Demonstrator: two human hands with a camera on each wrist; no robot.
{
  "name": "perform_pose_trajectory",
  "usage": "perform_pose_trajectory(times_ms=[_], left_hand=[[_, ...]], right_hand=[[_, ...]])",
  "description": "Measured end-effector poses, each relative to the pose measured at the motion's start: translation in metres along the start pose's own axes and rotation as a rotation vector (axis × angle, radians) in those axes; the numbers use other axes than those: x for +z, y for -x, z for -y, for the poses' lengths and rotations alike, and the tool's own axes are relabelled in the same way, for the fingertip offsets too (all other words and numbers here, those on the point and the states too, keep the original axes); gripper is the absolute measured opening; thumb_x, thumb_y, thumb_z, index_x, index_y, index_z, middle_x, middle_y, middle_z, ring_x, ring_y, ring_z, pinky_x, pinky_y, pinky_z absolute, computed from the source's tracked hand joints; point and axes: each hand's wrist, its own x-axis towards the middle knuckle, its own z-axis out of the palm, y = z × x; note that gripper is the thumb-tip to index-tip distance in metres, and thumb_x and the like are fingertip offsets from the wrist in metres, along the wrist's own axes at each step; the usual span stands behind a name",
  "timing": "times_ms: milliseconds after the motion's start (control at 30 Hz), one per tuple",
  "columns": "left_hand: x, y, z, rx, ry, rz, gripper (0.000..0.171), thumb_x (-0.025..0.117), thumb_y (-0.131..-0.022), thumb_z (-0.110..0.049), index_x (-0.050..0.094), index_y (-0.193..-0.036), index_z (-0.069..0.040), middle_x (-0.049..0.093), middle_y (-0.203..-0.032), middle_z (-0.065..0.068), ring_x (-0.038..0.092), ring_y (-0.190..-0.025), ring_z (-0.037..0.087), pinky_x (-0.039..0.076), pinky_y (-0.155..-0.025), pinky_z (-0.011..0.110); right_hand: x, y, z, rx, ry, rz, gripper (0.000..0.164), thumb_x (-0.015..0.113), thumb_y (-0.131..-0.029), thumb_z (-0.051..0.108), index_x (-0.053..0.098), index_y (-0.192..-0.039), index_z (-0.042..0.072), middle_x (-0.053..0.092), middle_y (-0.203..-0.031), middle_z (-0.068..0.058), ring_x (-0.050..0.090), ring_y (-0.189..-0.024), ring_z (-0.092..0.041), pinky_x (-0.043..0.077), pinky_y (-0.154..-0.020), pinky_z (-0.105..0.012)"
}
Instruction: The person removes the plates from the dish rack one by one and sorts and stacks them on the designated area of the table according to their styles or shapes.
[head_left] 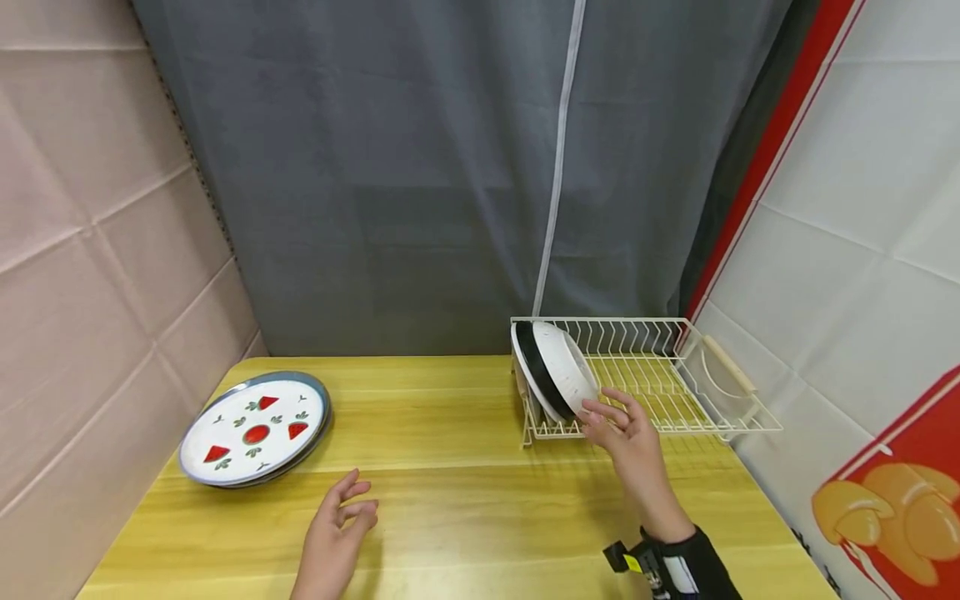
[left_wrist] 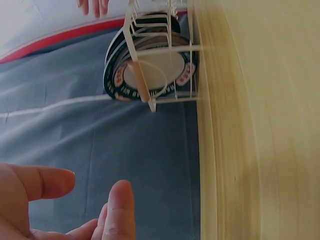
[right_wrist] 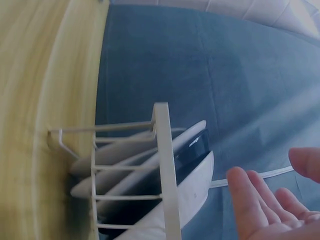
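Note:
My right hand (head_left: 626,437) hovers at the front of a white wire dish rack (head_left: 645,379). Its fingers are loosely bent beside a white bowl (head_left: 567,371); the right wrist view shows a gap between fingertips and dishes. Several dishes lean on edge at the rack's left end, among them a black one (right_wrist: 194,145). A plate with a dark patterned rim (left_wrist: 155,70) shows through the rack's end in the left wrist view. Over the table's front part my left hand (head_left: 337,533) is held with relaxed fingers and nothing in it.
On the table's left lies a stack of plates (head_left: 255,429), the top one white with red fruit drawings and a blue-grey rim. The rack has a wooden-grip handle (head_left: 729,364) at its right end. A grey curtain (head_left: 375,183) hangs behind the wooden table (head_left: 450,517).

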Motion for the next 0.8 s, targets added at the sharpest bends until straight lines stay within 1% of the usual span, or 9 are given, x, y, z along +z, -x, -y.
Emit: perform_pose_trajectory(times_ms=[100, 167, 233, 333, 400, 433, 567, 633, 800], left_hand=[[0.011, 0.004, 0.0, 0.037, -0.006, 0.033, 0.058, 0.063, -0.101, -0.005, 0.036, -0.152, 0.007, 0.052, -0.139, 0.023, 0.062, -0.115, 0.031, 0.056, -0.086, 0.029], [0.019, 0.007, 0.001, 0.07, -0.002, 0.055, 0.057, 0.064, -0.1, -0.002, 0.039, -0.15, 0.008, 0.053, -0.137, 0.023, 0.061, -0.114, 0.031, 0.056, -0.086, 0.029], [0.026, 0.01, 0.003, 0.1, 0.004, 0.08, 0.057, 0.065, -0.099, -0.001, 0.04, -0.148, 0.009, 0.054, -0.136, 0.023, 0.06, -0.114, 0.031, 0.057, -0.086, 0.029], [0.032, 0.013, 0.004, 0.114, 0.012, 0.099, 0.056, 0.066, -0.098, 0.0, 0.041, -0.148, 0.009, 0.053, -0.135, 0.024, 0.059, -0.115, 0.033, 0.057, -0.086, 0.028], [0.034, 0.014, 0.003, 0.111, 0.011, 0.111, 0.057, 0.066, -0.098, 0.0, 0.041, -0.148, 0.009, 0.053, -0.136, 0.024, 0.058, -0.116, 0.034, 0.057, -0.086, 0.028], [0.034, 0.015, 0.003, 0.107, 0.01, 0.114, 0.056, 0.066, -0.098, 0.0, 0.041, -0.148, 0.009, 0.053, -0.136, 0.024, 0.058, -0.116, 0.035, 0.057, -0.087, 0.029], [0.036, 0.016, 0.003, 0.105, 0.0, 0.114, 0.056, 0.065, -0.098, 0.001, 0.041, -0.148, 0.009, 0.052, -0.137, 0.024, 0.057, -0.117, 0.036, 0.057, -0.087, 0.029], [0.036, 0.017, 0.003, 0.107, -0.001, 0.112, 0.056, 0.065, -0.098, 0.001, 0.041, -0.148, 0.008, 0.052, -0.137, 0.024, 0.057, -0.117, 0.036, 0.057, -0.087, 0.028], [0.038, 0.018, 0.004, 0.113, -0.01, 0.104, 0.057, 0.066, -0.097, 0.001, 0.041, -0.148, 0.008, 0.052, -0.137, 0.023, 0.057, -0.117, 0.035, 0.057, -0.086, 0.027]], right_hand=[[-0.001, -0.008, -0.001, -0.035, 0.068, -0.022, 0.048, 0.065, -0.102, 0.006, 0.042, -0.143, -0.001, 0.061, -0.131, -0.028, 0.069, -0.108, -0.019, 0.058, -0.087, -0.025], [-0.001, -0.014, -0.004, -0.057, 0.136, -0.031, 0.049, 0.066, -0.101, 0.006, 0.043, -0.143, -0.003, 0.058, -0.135, -0.029, 0.065, -0.114, -0.019, 0.055, -0.09, -0.02], [-0.001, -0.023, -0.009, -0.084, 0.222, -0.028, 0.051, 0.067, -0.101, 0.007, 0.043, -0.145, -0.004, 0.055, -0.14, -0.027, 0.058, -0.125, -0.025, 0.051, -0.101, -0.026], [-0.001, -0.038, -0.019, -0.117, 0.355, -0.002, 0.058, 0.07, -0.099, 0.011, 0.042, -0.147, -0.005, 0.047, -0.149, -0.026, 0.044, -0.139, -0.036, 0.041, -0.114, -0.043], [-0.001, -0.048, -0.023, -0.105, 0.456, 0.022, 0.063, 0.072, -0.099, 0.016, 0.04, -0.15, -0.002, 0.04, -0.154, -0.025, 0.038, -0.141, -0.043, 0.035, -0.115, -0.057], [-0.001, -0.052, -0.025, -0.092, 0.502, 0.033, 0.067, 0.072, -0.098, 0.018, 0.038, -0.152, 0.0, 0.038, -0.156, -0.025, 0.037, -0.142, -0.044, 0.034, -0.115, -0.06], [0.002, -0.065, -0.028, -0.031, 0.657, 0.095, 0.079, 0.073, -0.097, 0.022, 0.028, -0.158, 0.001, 0.032, -0.159, -0.029, 0.035, -0.141, -0.05, 0.033, -0.112, -0.064], [0.003, -0.07, -0.03, -0.023, 0.719, 0.126, 0.082, 0.071, -0.097, 0.022, 0.024, -0.159, -0.003, 0.032, -0.157, -0.032, 0.036, -0.14, -0.051, 0.034, -0.112, -0.065], [0.008, -0.078, -0.03, -0.077, 0.855, 0.175, 0.083, 0.069, -0.094, 0.017, 0.022, -0.157, -0.01, 0.036, -0.153, -0.037, 0.043, -0.134, -0.052, 0.039, -0.109, -0.063]])
